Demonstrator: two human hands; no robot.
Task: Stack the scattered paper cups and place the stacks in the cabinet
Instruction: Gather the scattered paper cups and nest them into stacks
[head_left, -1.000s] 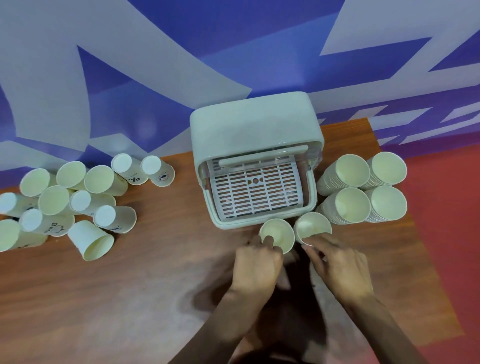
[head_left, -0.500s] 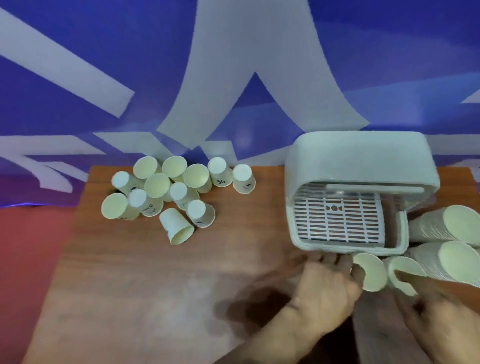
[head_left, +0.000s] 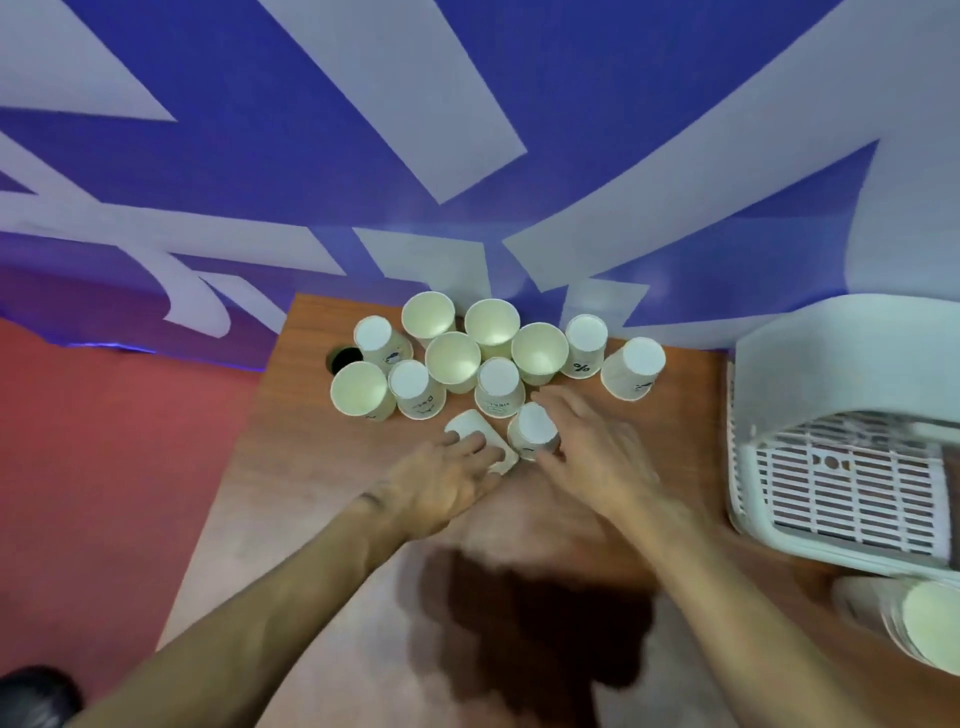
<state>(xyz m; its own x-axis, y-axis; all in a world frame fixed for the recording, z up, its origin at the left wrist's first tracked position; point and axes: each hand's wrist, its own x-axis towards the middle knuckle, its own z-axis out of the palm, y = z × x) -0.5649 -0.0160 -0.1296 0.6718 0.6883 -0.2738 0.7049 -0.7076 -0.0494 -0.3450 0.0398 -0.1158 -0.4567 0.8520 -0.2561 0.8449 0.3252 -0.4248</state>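
The loose paper cups (head_left: 493, 358) sit bunched together on the worktop (head_left: 311, 519), left of the cabinet (head_left: 841, 364) and well apart from it. I count five standing mouth up and six turned bottom up, some with small black print on their sides. One more, the tipped cup (head_left: 475, 434), lies on its side at the edge of the bunch nearest me, farther from the cabinet than the inverted cup (head_left: 535, 436) just beside it.

My left hand (head_left: 447, 483) reaches in with its fingers fairly straight and laid over the tipped cup, touching it from above. My right hand (head_left: 597, 452), the one on the cabinet side, is spread around the inverted cup, forefinger on its far side and thumb at its near rim. Blur keeps me from telling whether it is pinching the cup or only bracketing it.

The cabinet itself is white plastic with a rounded hood, cut off by the right edge of the view, and a slotted rack (head_left: 841, 493) shows through its open front. Just in front of the cabinet, a stack of cups (head_left: 930, 623) lies on its side with its mouth towards me.

A round dark hole (head_left: 345, 358) is cut in the worktop on the side of the bunch away from the cabinet. A blue and white wall (head_left: 311, 156) rises behind the cabinet, and a red floor (head_left: 104, 441) lies far to its left.
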